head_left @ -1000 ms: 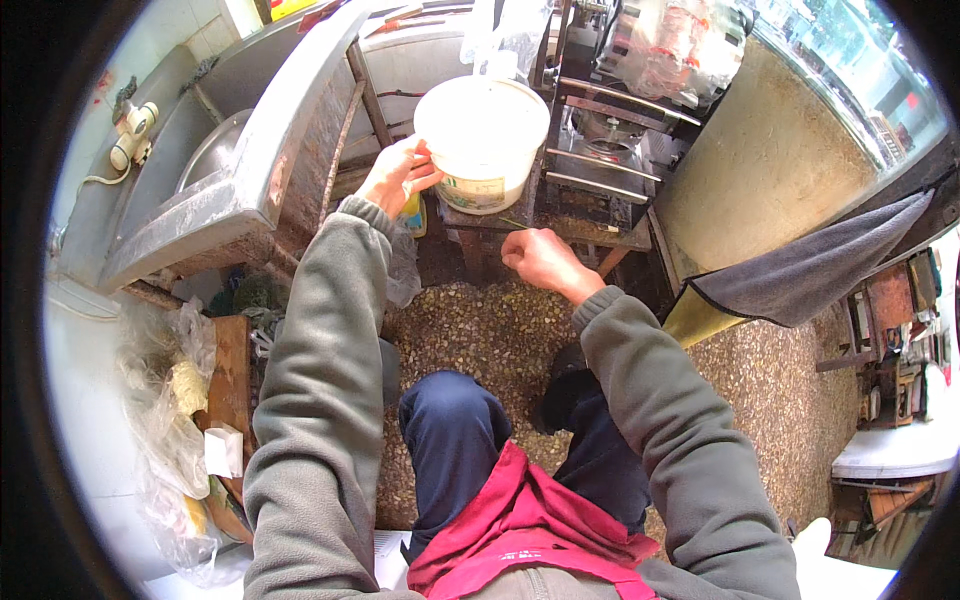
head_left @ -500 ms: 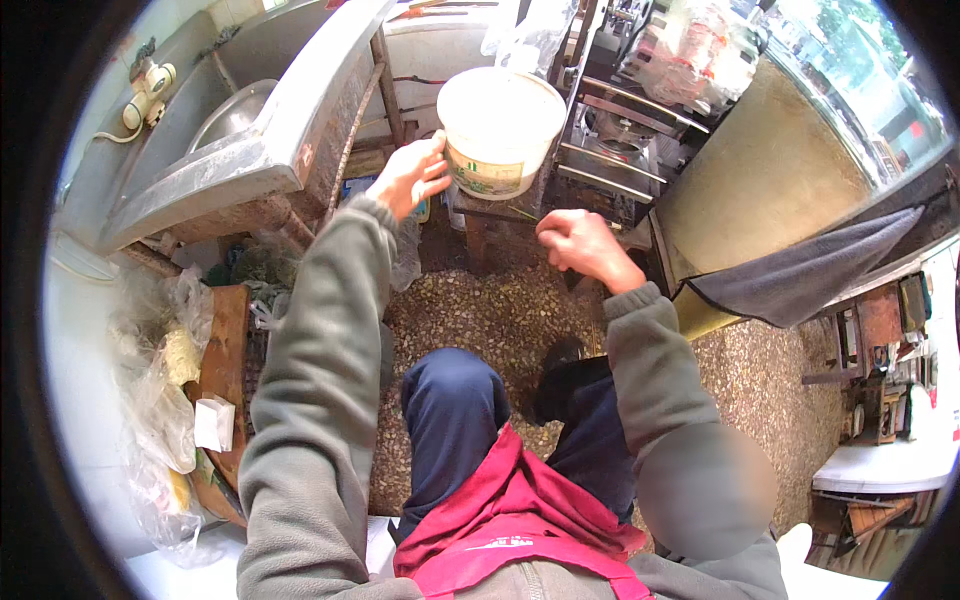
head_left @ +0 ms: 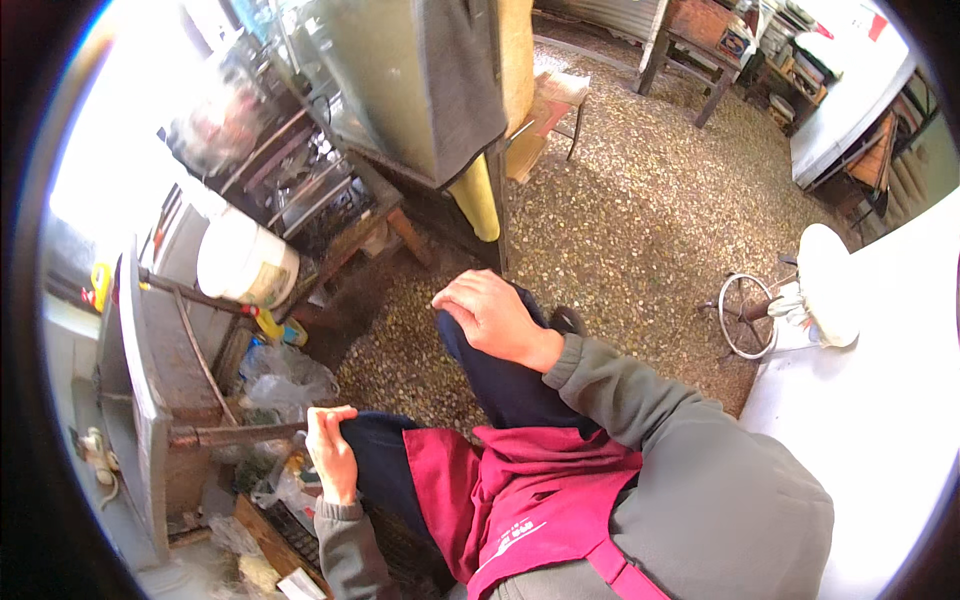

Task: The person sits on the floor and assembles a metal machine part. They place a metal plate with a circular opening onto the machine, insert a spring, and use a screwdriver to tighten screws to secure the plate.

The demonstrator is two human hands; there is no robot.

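My left hand (head_left: 332,455) is beside my left knee, below the end of a rusty metal bar of the sink stand (head_left: 250,434). It looks empty, fingers extended toward the knee. Over my right knee hovers or rests my right hand (head_left: 497,318), fingers loosely bent with nothing seen in them; contact with the trouser leg cannot be made out. A white plastic bucket (head_left: 225,250) with a label stands away to the upper left, apart from both hands. A red apron (head_left: 540,500) covers my lap.
At left is a metal sink (head_left: 150,400), with plastic bags (head_left: 285,375) beneath. A metal-framed stove (head_left: 310,200) stands behind the bucket. A dark cloth (head_left: 455,90) hangs over a panel. On the right are a round-seated stool (head_left: 828,285) and a white table (head_left: 860,420). The floor (head_left: 640,230) is speckled.
My view has swung to the right, bringing the stool and more floor into sight. Both hands have drawn back from the bucket toward my knees; the right fist has loosened.
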